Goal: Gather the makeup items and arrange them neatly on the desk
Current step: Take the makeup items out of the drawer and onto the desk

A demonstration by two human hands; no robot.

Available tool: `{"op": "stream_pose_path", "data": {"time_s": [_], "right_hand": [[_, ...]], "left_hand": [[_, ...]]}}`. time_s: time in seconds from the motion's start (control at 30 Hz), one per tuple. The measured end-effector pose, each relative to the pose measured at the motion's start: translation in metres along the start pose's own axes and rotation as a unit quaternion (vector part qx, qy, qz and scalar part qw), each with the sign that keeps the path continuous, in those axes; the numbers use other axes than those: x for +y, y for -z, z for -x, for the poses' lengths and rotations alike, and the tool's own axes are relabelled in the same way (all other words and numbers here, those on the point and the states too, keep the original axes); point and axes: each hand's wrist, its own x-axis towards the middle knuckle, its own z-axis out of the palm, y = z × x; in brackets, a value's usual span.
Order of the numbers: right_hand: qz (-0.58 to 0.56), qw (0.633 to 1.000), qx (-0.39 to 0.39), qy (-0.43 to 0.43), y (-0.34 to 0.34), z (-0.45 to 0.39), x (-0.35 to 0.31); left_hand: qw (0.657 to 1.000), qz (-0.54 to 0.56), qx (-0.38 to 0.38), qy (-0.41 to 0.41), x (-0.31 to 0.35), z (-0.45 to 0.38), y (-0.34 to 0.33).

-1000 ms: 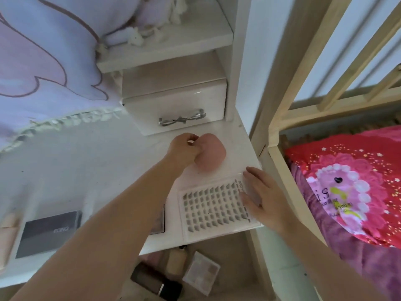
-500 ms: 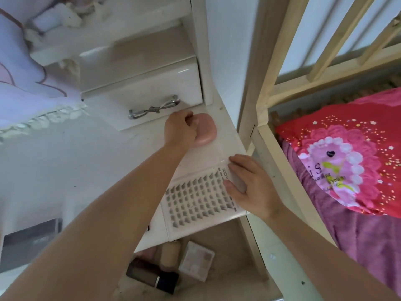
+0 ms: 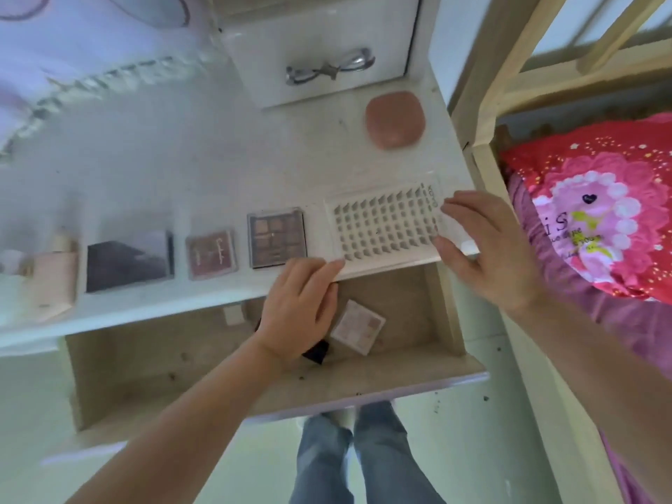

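Most items already sit in a row along the front edge of the desk [image 3: 203, 176]. Left of the lash tray [image 3: 385, 227] lie the eyeshadow palette [image 3: 277, 237], a blush compact [image 3: 211, 253], a dark box [image 3: 129, 261] and a pale tube [image 3: 54, 281]; a pink puff case [image 3: 395, 120] rests behind it. The left hand [image 3: 298, 307] and right hand [image 3: 487, 249], fingers straight, press the tray's ends, squaring it. A small palette [image 3: 358, 326] lies in the open drawer [image 3: 400, 365] below the tray, apparently left to gather.

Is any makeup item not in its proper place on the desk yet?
Yes. A pale square palette lies tilted in the open drawer below the desk, apart from the row on top. A dark item beside it is mostly hidden.
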Motion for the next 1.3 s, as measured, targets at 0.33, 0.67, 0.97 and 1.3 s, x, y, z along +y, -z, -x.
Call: {"op": "stream_pose_path", "data": {"time_s": [0.33, 0.67, 0.97, 1.3], "right_hand": [[0.114, 0.843, -0.486, -0.202, -0.119, 0.072, -0.091], [0.193, 0.829, -0.474, -0.226, -0.150, 0.077, -0.101], [0.058, 0.885, -0.437, -0.149, -0.021, 0.032, -0.095], [0.085, 0.932, -0.350, -0.042, -0.004, -0.132, -0.048]], "left_hand": [[0.903, -0.146, -0.375, 0.148, -0.043, 0.107, -0.027], [0.852, -0.198, -0.463, 0.144, -0.055, 0.120, -0.040], [0.927, 0.103, -0.183, 0.310, -0.016, 0.077, 0.050], [0.824, 0.310, 0.005, 0.475, -0.051, -0.103, 0.059]]}}
